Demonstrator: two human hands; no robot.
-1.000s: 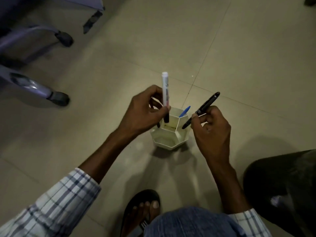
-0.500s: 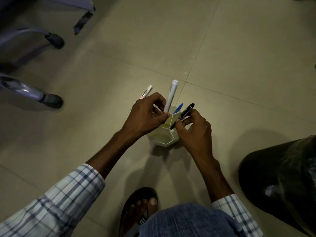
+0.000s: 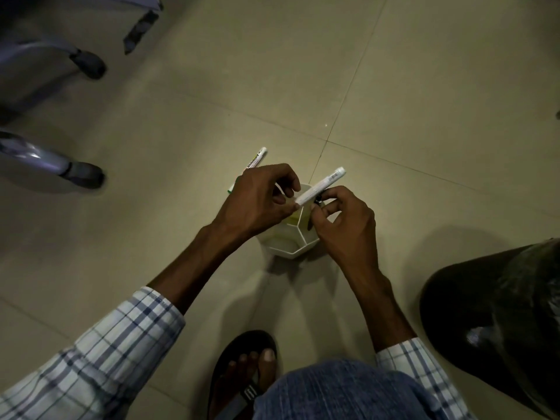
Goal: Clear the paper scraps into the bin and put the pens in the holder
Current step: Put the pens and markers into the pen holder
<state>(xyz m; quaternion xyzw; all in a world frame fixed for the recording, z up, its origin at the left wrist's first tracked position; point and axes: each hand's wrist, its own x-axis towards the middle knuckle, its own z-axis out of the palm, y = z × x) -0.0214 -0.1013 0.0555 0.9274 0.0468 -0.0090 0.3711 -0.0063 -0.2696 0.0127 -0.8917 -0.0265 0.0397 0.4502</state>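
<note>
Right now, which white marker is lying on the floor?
The marker printed "Whiteboard", flat on the tile behind the left hand. The other marker is held over the holder.

white holder (image 3: 295, 248), blue-checked sleeve (image 3: 121, 338), black bin (image 3: 497, 316)

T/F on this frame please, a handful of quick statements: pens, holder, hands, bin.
1. The holder stands on a tiled floor. True.
2. The left hand is empty. False: it pinches a white marker, and a second whiteboard marker pokes out behind it.
3. The right hand is over the holder with a dark pen in its fingers. True.
4. The white marker stands upright in the holder. False: it is tilted, above the rim.
5. The dark bin is left of the holder. False: it is on the right.
</note>
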